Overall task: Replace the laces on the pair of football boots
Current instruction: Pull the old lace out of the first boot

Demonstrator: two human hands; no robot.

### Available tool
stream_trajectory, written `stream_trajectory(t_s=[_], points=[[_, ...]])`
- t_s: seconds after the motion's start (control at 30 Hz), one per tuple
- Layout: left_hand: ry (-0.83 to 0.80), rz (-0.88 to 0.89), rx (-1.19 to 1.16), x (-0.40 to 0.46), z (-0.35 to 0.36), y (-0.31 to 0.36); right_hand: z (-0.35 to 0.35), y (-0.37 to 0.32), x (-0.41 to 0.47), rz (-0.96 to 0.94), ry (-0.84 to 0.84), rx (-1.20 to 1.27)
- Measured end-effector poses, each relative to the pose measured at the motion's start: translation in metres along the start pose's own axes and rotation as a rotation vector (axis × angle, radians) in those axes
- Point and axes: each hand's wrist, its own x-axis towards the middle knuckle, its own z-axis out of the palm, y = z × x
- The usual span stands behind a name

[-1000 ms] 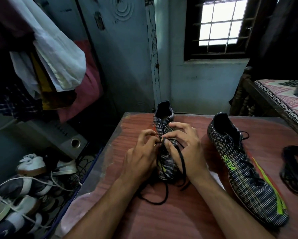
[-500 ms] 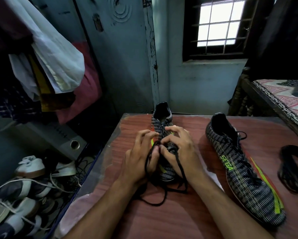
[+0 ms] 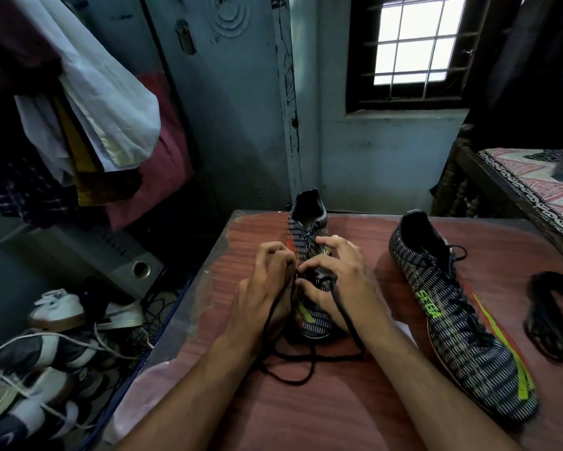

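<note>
Hands dropped toward toe since 1 s ago | left hand (image 3: 267, 288) pinches black lace (image 3: 342, 307) taut | right hand (image 3: 335, 281) pinches it at eyelets, steadying near boot (image 3: 309, 242) on table (image 3: 306, 415) | second boot (image 3: 452, 314) laced, right | spare lace bundle (image 3: 556, 317) far right

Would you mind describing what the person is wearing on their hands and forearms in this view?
Nothing shows on them. The left hand and right hand are bare, with no gloves, rings or watch visible, and both forearms are uncovered down to the bottom edge of the frame; no sleeve is in view.
</note>
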Motion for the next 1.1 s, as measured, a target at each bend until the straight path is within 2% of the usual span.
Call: stream_trajectory(t_s=[0.1, 0.3, 0.47, 0.6, 0.7, 1.0, 1.1], points=[[-0.014, -0.006, -0.012, 0.001, 0.001, 0.000, 0.000, 0.000, -0.001, -0.024, 0.007, -0.023], [-0.068, 0.002, 0.115, 0.002, 0.006, -0.005, -0.011, -0.014, -0.002, -0.097, 0.184, 0.132], [-0.050, 0.024, 0.107, 0.003, 0.004, -0.004, -0.011, -0.012, 0.001, -0.075, 0.157, 0.128], [0.040, -0.026, -0.016, 0.001, 0.003, -0.003, -0.006, -0.003, 0.000, -0.009, 0.069, 0.057], [0.032, -0.020, -0.033, 0.000, 0.003, -0.003, 0.002, 0.001, 0.000, 0.027, 0.040, 0.051], [-0.048, 0.033, 0.126, 0.001, 0.005, -0.005, -0.006, -0.011, -0.002, -0.090, 0.160, 0.138], [-0.025, 0.017, 0.118, 0.002, 0.009, -0.009, -0.005, -0.007, -0.001, -0.078, 0.127, 0.134]])
